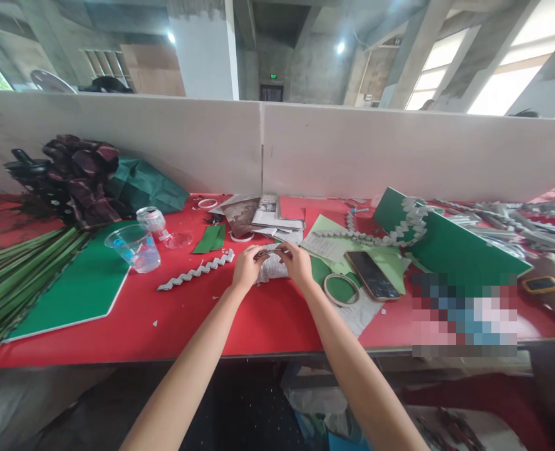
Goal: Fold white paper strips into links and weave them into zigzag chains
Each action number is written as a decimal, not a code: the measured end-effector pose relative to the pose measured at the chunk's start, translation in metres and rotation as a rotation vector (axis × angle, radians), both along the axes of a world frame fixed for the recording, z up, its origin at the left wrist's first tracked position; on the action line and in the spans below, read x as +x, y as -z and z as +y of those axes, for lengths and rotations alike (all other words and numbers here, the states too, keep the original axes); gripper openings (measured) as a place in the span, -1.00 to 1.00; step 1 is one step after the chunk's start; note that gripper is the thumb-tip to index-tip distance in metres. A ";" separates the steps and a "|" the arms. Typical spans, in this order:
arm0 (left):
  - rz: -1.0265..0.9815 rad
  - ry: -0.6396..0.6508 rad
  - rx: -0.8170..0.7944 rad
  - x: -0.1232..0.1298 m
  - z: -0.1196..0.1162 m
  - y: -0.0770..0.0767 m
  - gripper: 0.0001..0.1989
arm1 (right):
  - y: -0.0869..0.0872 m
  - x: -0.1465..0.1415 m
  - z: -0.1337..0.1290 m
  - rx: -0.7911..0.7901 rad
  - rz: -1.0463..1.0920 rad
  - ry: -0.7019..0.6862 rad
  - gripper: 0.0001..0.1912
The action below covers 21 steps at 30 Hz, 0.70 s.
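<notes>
My left hand (248, 270) and my right hand (299, 268) are close together over the middle of the red table (277, 319). Both are closed, fingertips pinching the two ends of a thin, dark greyish strip (270, 252), whose material is too small to tell. Beneath it lies a piece of printed paper (274, 269), partly covered by my fingers. A zigzag chain of folded paper (195, 271) lies left of my left hand. Right of my right hand are a roll of tape (341, 289) and a black phone (372, 275).
On the left are a plastic cup (136, 250), a can (152, 222), a green board (77, 294) and long green leaves (33, 275). A longer folded-paper chain (390, 238) lies by a tilted green board (456, 250). At far right is another person's wrist with a watch (540, 285).
</notes>
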<state>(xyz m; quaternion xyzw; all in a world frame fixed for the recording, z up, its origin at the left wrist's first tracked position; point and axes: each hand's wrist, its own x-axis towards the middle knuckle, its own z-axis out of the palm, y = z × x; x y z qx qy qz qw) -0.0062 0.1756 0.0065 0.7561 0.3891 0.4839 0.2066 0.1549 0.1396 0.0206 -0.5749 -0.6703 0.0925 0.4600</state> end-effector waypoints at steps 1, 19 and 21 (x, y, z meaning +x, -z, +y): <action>0.008 -0.002 0.001 0.000 0.000 0.000 -0.82 | 0.000 0.000 0.000 0.000 0.003 -0.003 -0.82; 0.013 -0.006 -0.002 -0.003 -0.001 -0.001 -0.77 | -0.001 0.001 0.000 -0.028 -0.012 0.021 -0.85; 0.022 -0.010 0.003 -0.003 -0.003 -0.004 -0.75 | -0.001 0.002 0.000 -0.020 -0.014 0.020 -0.84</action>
